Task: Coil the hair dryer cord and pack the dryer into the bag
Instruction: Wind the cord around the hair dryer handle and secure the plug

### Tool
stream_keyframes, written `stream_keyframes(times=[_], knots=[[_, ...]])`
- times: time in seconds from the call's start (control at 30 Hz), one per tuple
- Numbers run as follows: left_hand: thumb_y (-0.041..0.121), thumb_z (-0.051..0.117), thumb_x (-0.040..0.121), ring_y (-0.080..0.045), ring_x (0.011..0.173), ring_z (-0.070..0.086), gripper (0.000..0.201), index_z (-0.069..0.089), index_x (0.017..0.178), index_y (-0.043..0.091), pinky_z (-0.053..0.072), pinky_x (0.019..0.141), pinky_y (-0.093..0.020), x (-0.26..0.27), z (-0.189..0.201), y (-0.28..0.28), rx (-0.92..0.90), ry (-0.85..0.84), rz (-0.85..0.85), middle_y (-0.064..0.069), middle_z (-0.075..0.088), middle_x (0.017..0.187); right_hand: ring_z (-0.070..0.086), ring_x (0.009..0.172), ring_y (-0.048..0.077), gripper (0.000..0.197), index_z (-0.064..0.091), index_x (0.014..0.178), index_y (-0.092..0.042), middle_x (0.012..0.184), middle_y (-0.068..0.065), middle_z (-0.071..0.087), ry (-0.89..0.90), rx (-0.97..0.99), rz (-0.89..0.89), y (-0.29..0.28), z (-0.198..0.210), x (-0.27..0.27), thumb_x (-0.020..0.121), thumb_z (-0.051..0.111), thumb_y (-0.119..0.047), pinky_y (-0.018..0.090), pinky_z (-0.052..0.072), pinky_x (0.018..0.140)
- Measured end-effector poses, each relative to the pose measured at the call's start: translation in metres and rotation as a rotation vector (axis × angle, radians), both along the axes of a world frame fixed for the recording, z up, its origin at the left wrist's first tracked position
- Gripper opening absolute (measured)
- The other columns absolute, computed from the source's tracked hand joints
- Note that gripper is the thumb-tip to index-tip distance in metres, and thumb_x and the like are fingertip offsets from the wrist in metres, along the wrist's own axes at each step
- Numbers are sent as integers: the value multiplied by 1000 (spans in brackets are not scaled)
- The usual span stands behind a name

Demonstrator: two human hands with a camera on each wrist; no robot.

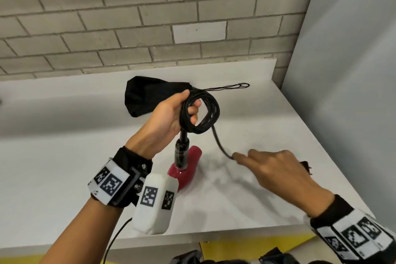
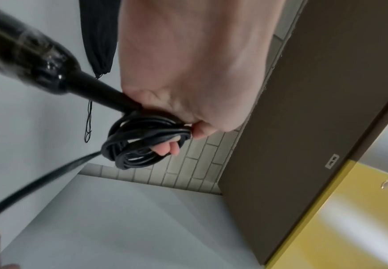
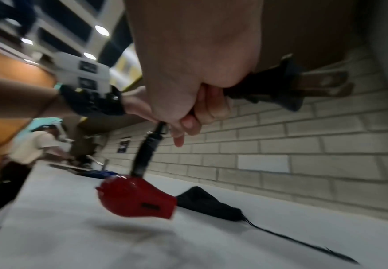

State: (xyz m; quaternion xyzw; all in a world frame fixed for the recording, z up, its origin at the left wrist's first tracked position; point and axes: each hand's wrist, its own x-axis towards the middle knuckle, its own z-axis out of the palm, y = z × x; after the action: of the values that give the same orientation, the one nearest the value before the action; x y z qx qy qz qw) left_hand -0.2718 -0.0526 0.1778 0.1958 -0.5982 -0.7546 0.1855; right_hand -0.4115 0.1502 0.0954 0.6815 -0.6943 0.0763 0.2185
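The white wrist-mounted camera block with black square markers [image 1: 155, 201] is sitting closest to the head view, strapped under the left forearm. Just beyond it, the left hand [image 1: 169, 115] is curling its fingers [image 1: 194, 111] through a coil of thin black rubber cord [image 1: 203, 111], with the thumb lying along the top of the loops. The coil is being held up above the white tabletop [image 1: 64, 156]. From the bottom of the hand the cord's stiff black strain relief is running down into the glossy black handle [image 1: 182, 152] of the red plastic hair dryer [image 1: 184, 171], which is hanging nozzle-forward; in the right wrist view a shadow is showing on the table under it, and I cannot tell whether it is touching.

A single strand of cord is trailing from the coil down and to the right into the right hand [image 1: 276, 169]. That hand's fingers are closing around the cord near its end, and the black two-pronged plug [image 3: 303, 85] is sticking out past the fist.

Behind the left hand, the black fabric drawstring bag [image 1: 145, 96] is lying flat on the table near the grey brick wall [image 1: 128, 17], its thin black drawstring [image 1: 231, 87] stretching out to the right.
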Motion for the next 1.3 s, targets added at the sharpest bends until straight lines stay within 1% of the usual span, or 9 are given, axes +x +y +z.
stream_keyframes(times=[0.13,0.33,0.5,0.6,0.73,0.83,1.0,1.07,1.3], knots=[[32,28,101,-12,59,47,38,56,87,10,39,63,-24,-8,-4,17,-164,-83,-65,2,43,68,47,45,12,43,66,106,-22,65,-4,55,122,-40,225,-16,25,47,81,39,2,22,30,37],[40,32,98,-18,62,46,45,55,72,11,39,71,-33,-6,-11,24,-344,-156,-206,-9,49,69,51,52,14,21,68,92,-25,65,-4,56,215,-374,204,-44,89,34,86,61,-7,27,37,43],[72,18,84,-16,61,40,63,58,74,25,31,72,-37,0,-6,25,-417,-161,-314,-7,44,73,52,67,21,16,61,87,-13,74,2,58,165,-268,211,-61,97,-11,97,49,-13,31,40,56],[58,34,89,-13,54,33,50,47,70,13,30,58,-25,2,-7,26,-544,-108,-411,4,40,56,41,83,22,12,59,94,-9,89,8,57,118,-193,158,-69,89,-29,91,52,0,30,30,69],[51,38,93,-14,51,24,42,46,69,18,25,52,-23,3,-10,23,-387,-47,-447,7,34,50,37,88,27,18,61,96,-12,99,12,54,17,-231,-71,-69,79,-33,95,49,-24,38,39,70],[51,39,87,-17,54,21,38,49,69,19,20,54,-31,0,-9,22,-345,-21,-489,5,34,52,52,77,27,26,67,96,-11,86,9,57,-281,-210,-5,-67,72,-32,92,50,-31,38,48,67],[49,41,88,-18,54,26,38,49,76,14,19,55,-37,-4,-4,24,-366,1,-562,-1,33,57,70,80,14,13,72,94,-7,90,10,73,-1124,-172,95,-61,70,-27,85,65,-14,14,51,72],[51,43,88,-17,54,28,40,49,77,13,18,55,-39,-5,-2,23,-386,2,-571,-3,32,58,69,78,14,10,70,90,-5,87,12,72,-1372,-154,135,-59,68,-24,84,65,-9,15,52,71],[43,46,89,-10,51,43,43,62,84,4,35,53,-20,-3,2,18,-501,-56,-542,2,35,59,67,70,8,14,63,88,0,72,-3,70,-1524,-12,231,-48,61,-23,85,58,-13,16,51,68]])
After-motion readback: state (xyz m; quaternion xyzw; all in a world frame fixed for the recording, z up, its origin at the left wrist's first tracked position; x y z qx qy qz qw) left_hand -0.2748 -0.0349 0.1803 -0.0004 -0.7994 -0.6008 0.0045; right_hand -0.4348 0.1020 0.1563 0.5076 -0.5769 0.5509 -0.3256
